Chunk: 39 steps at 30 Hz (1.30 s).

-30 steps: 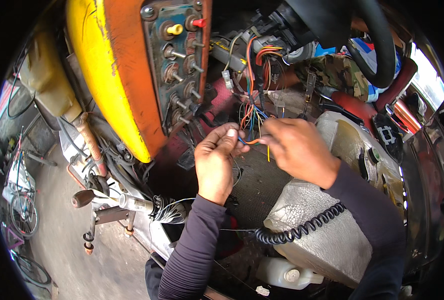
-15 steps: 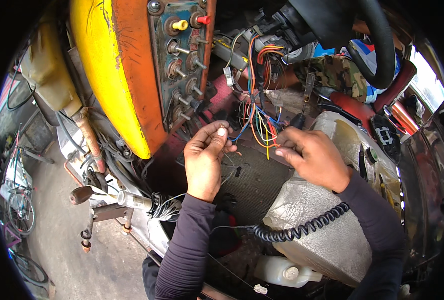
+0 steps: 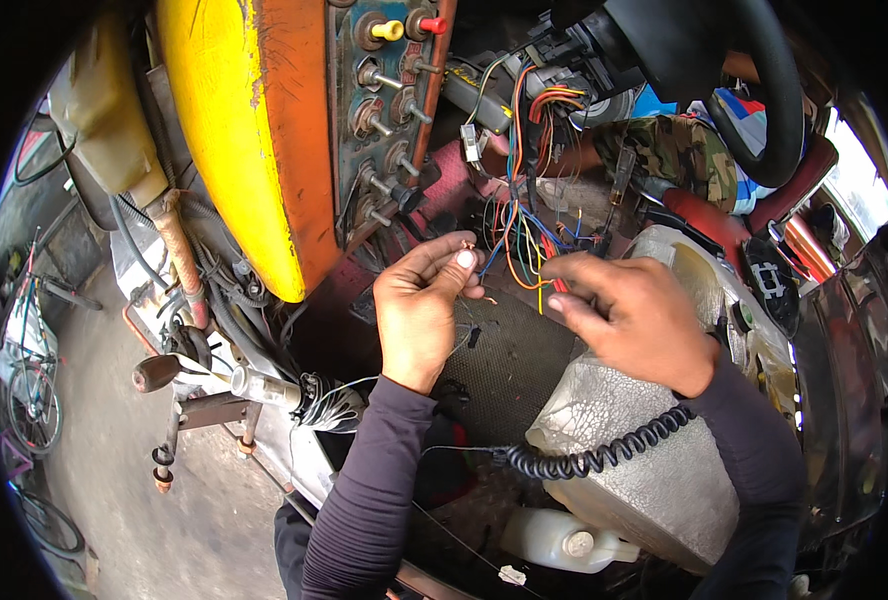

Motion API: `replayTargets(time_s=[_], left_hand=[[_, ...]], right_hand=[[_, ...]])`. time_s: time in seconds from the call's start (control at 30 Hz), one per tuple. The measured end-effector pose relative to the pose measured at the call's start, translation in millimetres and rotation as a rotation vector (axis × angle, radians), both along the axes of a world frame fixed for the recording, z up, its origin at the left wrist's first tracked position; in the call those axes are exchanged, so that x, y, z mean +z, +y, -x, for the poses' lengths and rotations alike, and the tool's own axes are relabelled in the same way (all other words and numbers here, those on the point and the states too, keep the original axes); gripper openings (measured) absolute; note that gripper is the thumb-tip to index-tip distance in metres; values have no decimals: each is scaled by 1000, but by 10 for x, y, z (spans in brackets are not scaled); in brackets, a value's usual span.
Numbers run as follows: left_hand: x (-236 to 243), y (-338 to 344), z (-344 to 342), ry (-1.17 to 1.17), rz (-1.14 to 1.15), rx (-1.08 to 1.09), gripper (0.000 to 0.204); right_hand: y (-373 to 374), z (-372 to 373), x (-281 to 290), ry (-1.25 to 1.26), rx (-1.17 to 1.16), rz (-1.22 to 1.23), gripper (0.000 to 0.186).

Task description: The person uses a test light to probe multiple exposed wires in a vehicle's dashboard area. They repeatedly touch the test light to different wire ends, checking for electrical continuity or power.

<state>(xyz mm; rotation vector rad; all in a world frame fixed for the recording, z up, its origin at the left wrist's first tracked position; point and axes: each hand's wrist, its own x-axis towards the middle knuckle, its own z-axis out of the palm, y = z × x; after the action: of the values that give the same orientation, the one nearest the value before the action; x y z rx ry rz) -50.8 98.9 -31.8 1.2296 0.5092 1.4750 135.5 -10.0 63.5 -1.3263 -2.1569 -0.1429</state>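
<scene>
My left hand (image 3: 416,315) is closed in a pinch, and a bit of bare copper wire (image 3: 467,245) shows above the thumb tip. A blue wire seems to run from these fingers toward the loose wiring bundle (image 3: 514,215). My right hand (image 3: 639,320) is just right of the bundle's hanging ends, slightly blurred, with thumb and forefinger apart. Red, yellow and green wire ends hang beside those fingertips; whether they touch is unclear. Above, the bundle hangs from the steering column (image 3: 564,80). A white connector (image 3: 471,143) dangles on its left.
An orange and yellow panel with toggle switches (image 3: 389,110) stands at the upper left. The steering wheel (image 3: 764,160) is at the upper right, near another person's camouflage-clad leg (image 3: 669,150). A black coiled cord (image 3: 604,455) crosses a silvery cover (image 3: 634,500). Below lies a white jug (image 3: 554,538).
The view has shifted slightly, moving the panel to the right. My right thumb and forefinger have parted at the orange wire end. My left hand keeps its pinch.
</scene>
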Motion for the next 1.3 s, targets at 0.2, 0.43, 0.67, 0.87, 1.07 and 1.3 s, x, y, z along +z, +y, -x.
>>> replayTargets(time_s=[0.2, 0.43, 0.67, 0.87, 1.07, 1.3], left_hand=[[-20, 16, -45, -59, -32, -49, 22], [-7, 15, -38, -51, -19, -69, 21], [19, 18, 38, -41, 124, -21, 15], [45, -1, 76, -35, 264, -52, 16], [45, -17, -11, 146, 188, 14, 12], [34, -18, -6, 173, 102, 101, 9]], right_hand=[[202, 106, -12, -135, 24, -57, 16], [201, 128, -3, -27, -17, 27, 18], [68, -55, 145, -38, -163, 101, 15], [12, -105, 312, 8, -205, 101, 16], [-69, -124, 416, -25, -250, 144, 17], [-47, -115, 367, -45, -226, 142, 17]])
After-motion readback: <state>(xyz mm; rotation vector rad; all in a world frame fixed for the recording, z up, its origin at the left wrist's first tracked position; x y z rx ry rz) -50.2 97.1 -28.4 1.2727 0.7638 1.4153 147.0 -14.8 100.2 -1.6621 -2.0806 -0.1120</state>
